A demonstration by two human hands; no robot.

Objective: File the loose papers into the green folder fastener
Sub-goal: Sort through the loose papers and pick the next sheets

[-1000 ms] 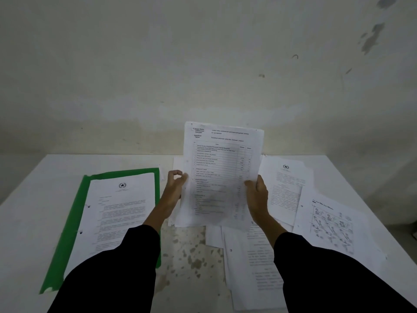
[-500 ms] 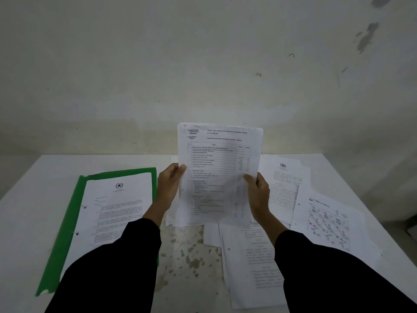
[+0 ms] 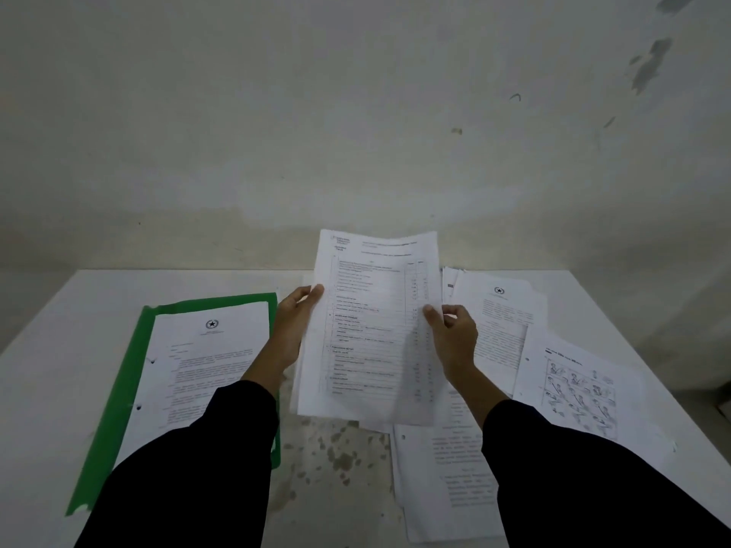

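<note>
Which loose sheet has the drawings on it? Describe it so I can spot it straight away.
Start at the white table and go to its right side, past the right hand. The illustrated sheet lies outermost among the loose papers there. Alone among them, it carries a grid of small line drawings rather than text.

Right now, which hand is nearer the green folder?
Left. The left hand is just beside the green folder's right edge; the right hand is farther, across the held papers.
</note>
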